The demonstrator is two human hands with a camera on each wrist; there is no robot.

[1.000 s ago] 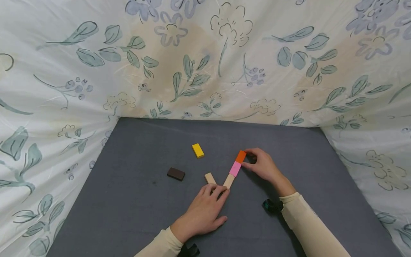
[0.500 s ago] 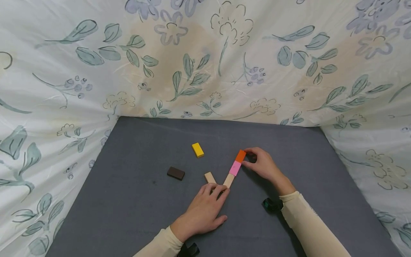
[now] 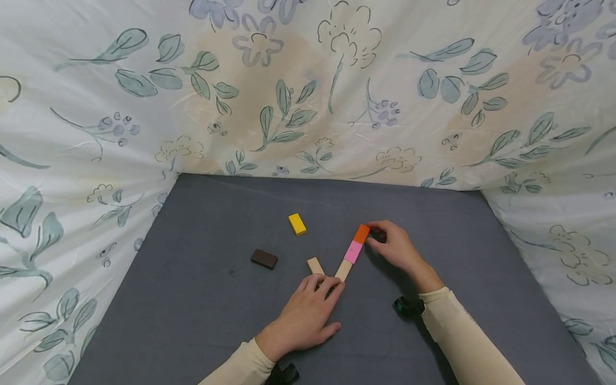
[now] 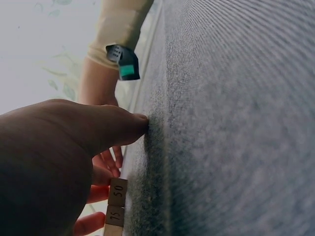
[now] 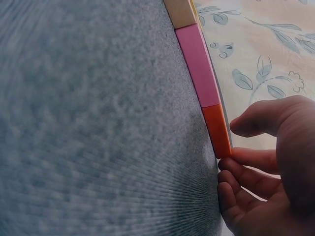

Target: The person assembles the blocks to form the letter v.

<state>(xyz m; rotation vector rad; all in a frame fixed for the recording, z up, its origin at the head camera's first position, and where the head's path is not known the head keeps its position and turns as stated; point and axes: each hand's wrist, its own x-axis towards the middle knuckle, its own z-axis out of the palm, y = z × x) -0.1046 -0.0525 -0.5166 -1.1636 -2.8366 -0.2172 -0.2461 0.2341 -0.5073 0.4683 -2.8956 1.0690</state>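
Note:
An orange block [image 3: 362,234], a pink block [image 3: 353,252] and a plain wooden block [image 3: 343,270] lie end to end in a slanting line. My right hand [image 3: 397,250] is at the far end; in the right wrist view its index fingertip touches the end of the orange block [image 5: 217,130], with the thumb just off its side. Fingers of my left hand [image 3: 308,318] rest at the near end of the line and by a second wooden block [image 3: 315,266], hiding where they meet. The left wrist view shows small wooden blocks [image 4: 117,192] with printed numbers beside those fingers.
A yellow block [image 3: 297,224] lies beyond the left hand, and a dark brown block [image 3: 264,259] lies to its left. Grey cloth [image 3: 192,299] covers the surface, with patterned fabric [image 3: 289,107] hanging behind and at the sides.
My right thumb has drawn slightly away from the pink and orange blocks, while the index finger stays at the orange one. The left hand and the blocks look unmoved.

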